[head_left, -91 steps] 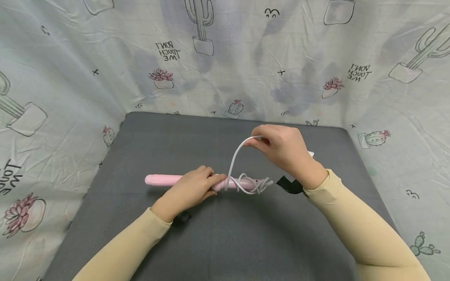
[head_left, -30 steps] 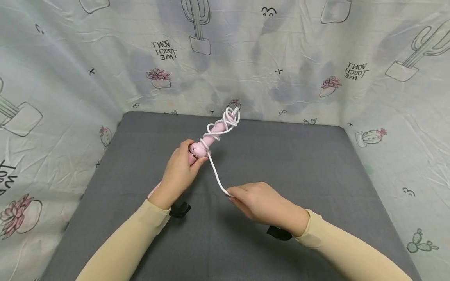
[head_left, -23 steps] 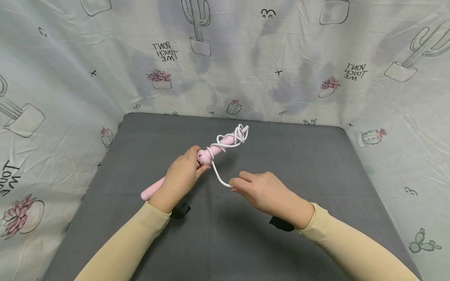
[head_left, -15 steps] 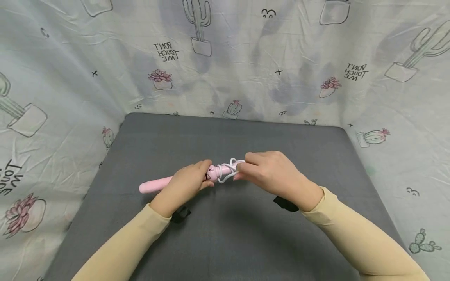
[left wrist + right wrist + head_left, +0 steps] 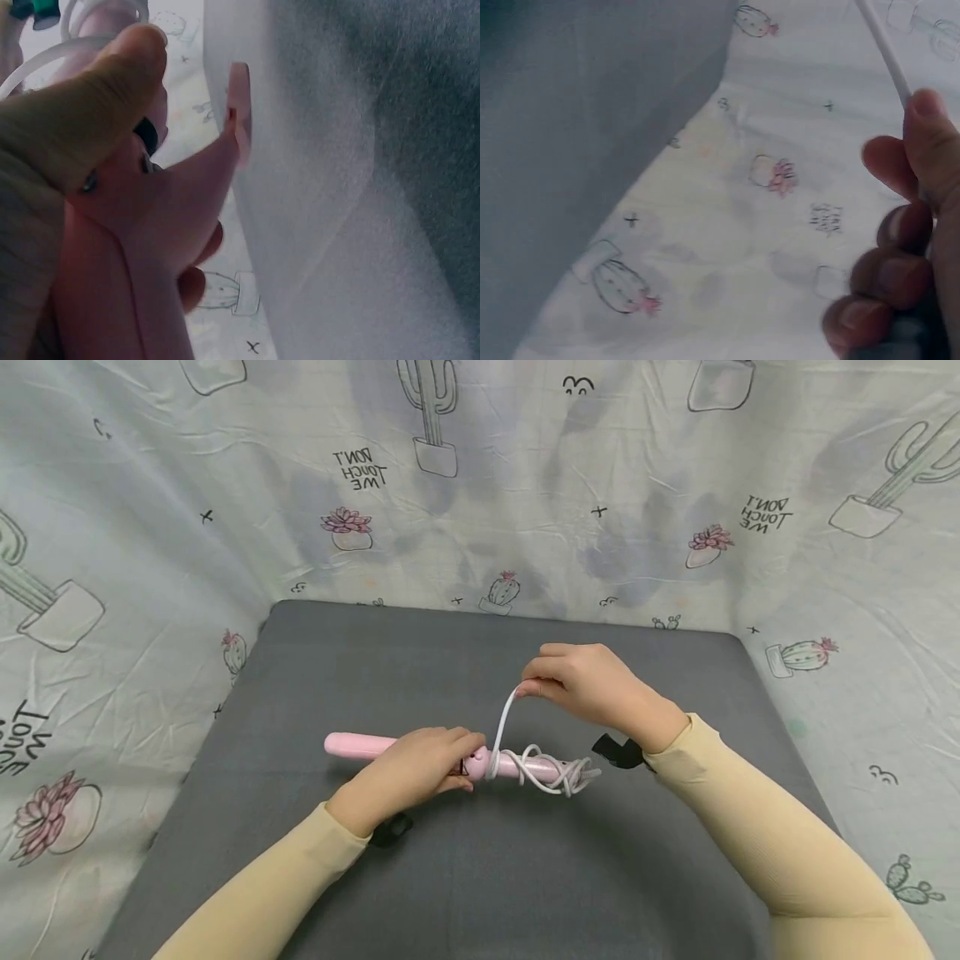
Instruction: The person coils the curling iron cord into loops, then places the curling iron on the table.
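Observation:
A pink curling iron (image 5: 356,745) lies nearly level above the table, its barrel to the left. My left hand (image 5: 420,768) grips it around the middle. The left wrist view shows the thumb over the curling iron (image 5: 150,225) and its clamp lever (image 5: 238,105) sticking out. Loose, crossing loops of white cord (image 5: 558,777) wrap the handle on the right. My right hand (image 5: 592,685), raised above and behind the handle, pinches the free cord, which runs up from beside my left hand. In the right wrist view the cord (image 5: 886,49) leads to thumb and forefinger. The plug cannot be made out.
A grey table (image 5: 480,877) extends beneath both hands. Cloth curtains (image 5: 510,493) printed with cacti enclose its back and sides. Black straps (image 5: 618,750) sit at both wrists.
The curling iron has turned from pointing away at a slant to lying level. My right hand has carried the cord from the near side, past the handle end, to above and behind the handle.

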Demonstrator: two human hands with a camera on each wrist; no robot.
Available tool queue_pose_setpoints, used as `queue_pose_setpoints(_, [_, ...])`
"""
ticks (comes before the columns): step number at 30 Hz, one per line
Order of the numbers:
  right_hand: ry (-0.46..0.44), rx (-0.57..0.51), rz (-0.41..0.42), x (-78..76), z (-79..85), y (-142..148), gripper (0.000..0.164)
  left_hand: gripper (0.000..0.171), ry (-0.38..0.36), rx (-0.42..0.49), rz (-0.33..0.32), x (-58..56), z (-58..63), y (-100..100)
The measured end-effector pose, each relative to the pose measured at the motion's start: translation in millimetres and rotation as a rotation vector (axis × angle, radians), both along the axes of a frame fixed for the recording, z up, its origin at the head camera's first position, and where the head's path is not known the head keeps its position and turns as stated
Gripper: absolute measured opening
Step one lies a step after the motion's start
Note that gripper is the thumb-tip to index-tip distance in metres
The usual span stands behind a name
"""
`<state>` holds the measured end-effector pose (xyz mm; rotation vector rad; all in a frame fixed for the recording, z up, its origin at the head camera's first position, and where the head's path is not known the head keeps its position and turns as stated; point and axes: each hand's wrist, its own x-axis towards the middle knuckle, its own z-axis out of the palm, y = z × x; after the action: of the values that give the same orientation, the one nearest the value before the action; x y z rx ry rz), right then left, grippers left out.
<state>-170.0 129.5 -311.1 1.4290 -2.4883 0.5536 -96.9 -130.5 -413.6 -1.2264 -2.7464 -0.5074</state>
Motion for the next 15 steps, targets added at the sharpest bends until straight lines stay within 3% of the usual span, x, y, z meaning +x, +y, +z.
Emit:
queue_pose_setpoints(4, [-0.238,0.095,-0.090,-16.2,-9.2,5.2,0.015,0.054,0.018,0.029,-0.053,3.4,-0.4,-1.3])
queue_pose_setpoints(8, [-0.452,0.095,-0.165,-29.1,-29.7,11.3,0.018,0.053,-0.004,0.089,-0.061,2.1,-3.0,-4.7])
queue_pose_setpoints(15, [-0.652,0.012,-0.179,-30.8,-80.8,15.5,0.023,0.048,-0.086,0.203,-0.019,-1.2,0.2,-12.6])
